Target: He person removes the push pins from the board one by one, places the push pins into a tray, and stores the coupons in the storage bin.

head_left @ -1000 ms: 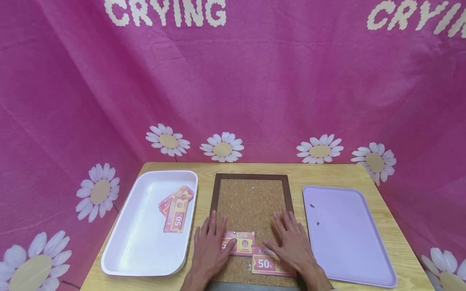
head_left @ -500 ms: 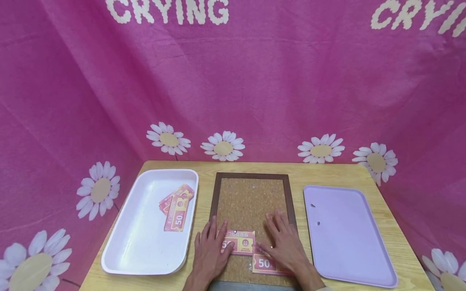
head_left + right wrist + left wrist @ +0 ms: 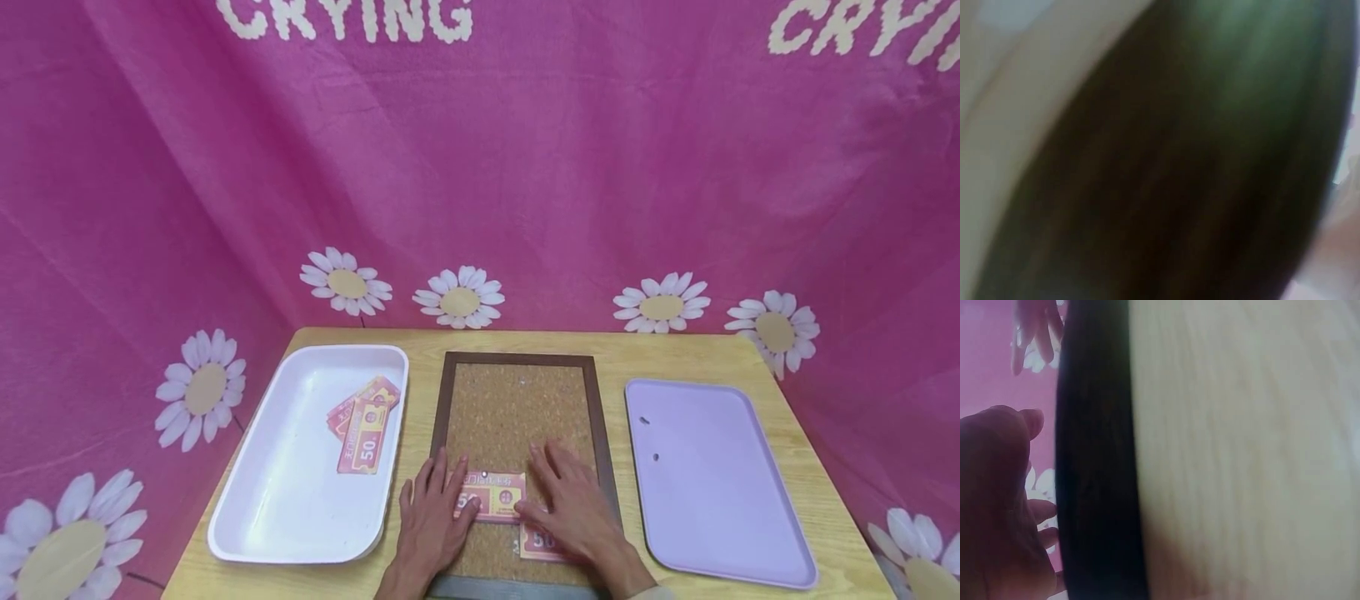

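A framed cork board [image 3: 517, 417] lies on the table with two pink-and-yellow "50" coupons on its near half. My left hand [image 3: 431, 517] rests along the left side of the board. Its fingers are extended, and the thumb lies over the left coupon [image 3: 495, 492]. A small round pin head [image 3: 484, 474] shows at that coupon's upper edge. My right hand [image 3: 573, 508], fingers spread, covers most of the lower right coupon [image 3: 534, 546]. The right thumb reaches the left coupon's right end. The left wrist view shows the board's dark frame [image 3: 1100, 456] beside my left hand.
To the left stands a white tray [image 3: 277, 500] holding several overlapping coupons [image 3: 363, 437]. On the right lies a flat lilac tray [image 3: 720, 492] with two small dark items [image 3: 643, 421] in it. A pink daisy-print curtain [image 3: 555, 183] hangs behind the wooden table [image 3: 667, 352].
My right hand has slid left across the lower coupon, covering more of it, and its thumb has come to the left coupon's end. The left hand has barely moved.
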A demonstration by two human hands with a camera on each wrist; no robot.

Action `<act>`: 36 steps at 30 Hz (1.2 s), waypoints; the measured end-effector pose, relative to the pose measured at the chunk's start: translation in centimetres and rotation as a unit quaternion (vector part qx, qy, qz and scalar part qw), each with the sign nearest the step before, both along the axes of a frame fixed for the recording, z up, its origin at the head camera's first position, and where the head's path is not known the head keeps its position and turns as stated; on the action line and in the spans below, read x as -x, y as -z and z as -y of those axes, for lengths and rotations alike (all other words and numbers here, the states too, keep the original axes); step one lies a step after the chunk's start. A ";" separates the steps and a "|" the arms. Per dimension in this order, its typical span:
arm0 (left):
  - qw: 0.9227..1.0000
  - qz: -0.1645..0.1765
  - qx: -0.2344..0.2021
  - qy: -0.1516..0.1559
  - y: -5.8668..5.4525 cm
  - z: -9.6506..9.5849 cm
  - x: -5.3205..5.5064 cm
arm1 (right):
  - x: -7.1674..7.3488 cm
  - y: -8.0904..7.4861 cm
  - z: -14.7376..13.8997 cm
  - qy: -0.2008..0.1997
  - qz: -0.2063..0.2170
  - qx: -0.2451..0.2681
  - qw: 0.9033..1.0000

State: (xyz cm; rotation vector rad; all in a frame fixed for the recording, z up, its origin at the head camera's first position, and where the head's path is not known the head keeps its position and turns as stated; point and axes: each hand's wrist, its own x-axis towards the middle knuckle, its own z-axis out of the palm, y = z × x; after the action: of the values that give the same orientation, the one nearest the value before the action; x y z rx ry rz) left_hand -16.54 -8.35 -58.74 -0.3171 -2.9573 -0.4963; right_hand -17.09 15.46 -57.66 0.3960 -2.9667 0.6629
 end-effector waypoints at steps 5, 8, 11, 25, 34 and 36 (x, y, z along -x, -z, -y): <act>1.000 0.000 -0.016 0.003 0.1 -0.2 0.4 | 0.4 -0.3 0.6 -0.007 -0.005 -0.004 1.000; 1.000 0.000 -0.022 0.004 0.0 -0.4 0.7 | 0.7 -0.4 1.0 -0.011 0.002 -0.006 1.000; 1.000 0.001 -0.022 0.004 -0.1 -0.6 0.9 | 0.8 -0.4 1.4 -0.022 0.010 -0.012 1.000; 1.000 0.029 -0.002 0.010 0.1 -0.2 0.4 | 0.6 0.6 2.7 -0.050 0.010 -0.043 0.998; 1.000 0.012 -0.007 0.006 0.2 0.1 0.0 | 0.7 0.3 3.7 -0.052 0.026 -0.041 0.997; 1.000 0.011 -0.013 0.005 0.2 0.0 0.1 | 0.8 0.1 3.8 -0.049 0.031 -0.043 0.997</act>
State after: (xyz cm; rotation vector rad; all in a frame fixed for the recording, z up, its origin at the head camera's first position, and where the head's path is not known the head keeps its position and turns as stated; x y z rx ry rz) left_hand -16.62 -8.39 -58.92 -0.3263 -2.9702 -0.5417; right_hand -17.89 11.66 -57.81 0.5406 -3.0585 0.5683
